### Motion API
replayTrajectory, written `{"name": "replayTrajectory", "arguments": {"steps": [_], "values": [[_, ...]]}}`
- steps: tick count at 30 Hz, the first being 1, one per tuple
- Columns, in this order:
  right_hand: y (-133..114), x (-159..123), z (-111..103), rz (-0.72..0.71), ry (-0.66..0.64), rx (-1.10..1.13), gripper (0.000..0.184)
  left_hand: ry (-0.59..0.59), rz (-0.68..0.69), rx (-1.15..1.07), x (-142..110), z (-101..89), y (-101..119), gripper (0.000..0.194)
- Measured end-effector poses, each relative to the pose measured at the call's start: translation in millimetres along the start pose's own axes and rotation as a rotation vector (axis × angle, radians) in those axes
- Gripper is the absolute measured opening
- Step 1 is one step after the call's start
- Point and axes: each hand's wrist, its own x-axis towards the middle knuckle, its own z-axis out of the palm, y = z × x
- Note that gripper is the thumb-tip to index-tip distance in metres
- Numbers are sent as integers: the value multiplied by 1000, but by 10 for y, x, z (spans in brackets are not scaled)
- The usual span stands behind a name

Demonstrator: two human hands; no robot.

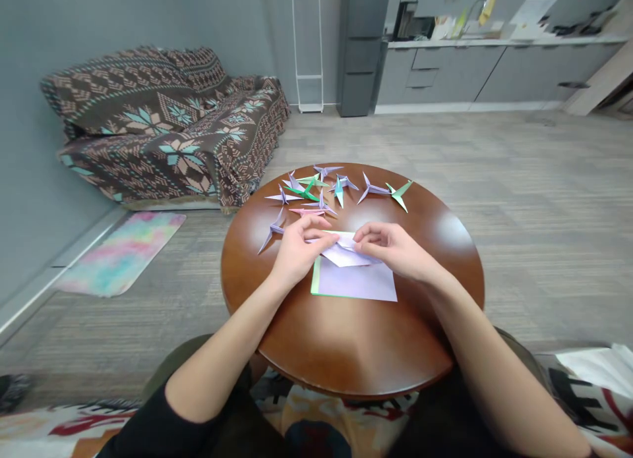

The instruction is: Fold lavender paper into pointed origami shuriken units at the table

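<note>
Head view now: pinching the folded lilac paper [346,256] with left hand [301,247] and right hand [393,248], grip closed on either side, right over stacked sheets [353,283] on the round surface [341,339], stretching roughly left to right, near paper figures [307,193].

Brown patterned fabric-draped sofa [168,122], standing against the grey wall [128,16]; rectangular pastel multicoloured floor mat [123,250], lying before it. Tall dark-grey refrigerator [363,49], positioned beside the low grey kitchen cabinets [455,76], whose white countertop [494,42] bears a white sheet-like object [533,13].
</note>
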Motion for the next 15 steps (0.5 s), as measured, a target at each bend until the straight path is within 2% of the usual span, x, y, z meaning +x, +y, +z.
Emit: {"name": "replayTrajectory", "arguments": {"steps": [2,4,8,12,15], "values": [[-21,-24,25,-20,-100,-52,35,-4,25,22,-20,26,37,36],[-42,-41,52,-41,-126,-70,42,12,25,-37,-39,57,68,41],[-72,-54,109,-17,-11,-14,43,-11,-75,-312,-75,124,87,53],[-77,-62,157,-5,53,46,43,-94,-121,-343,-109,178,39,35],[-84,-69,171,5,43,81,42,-80,-133,-351,-123,194,9,30]]}}
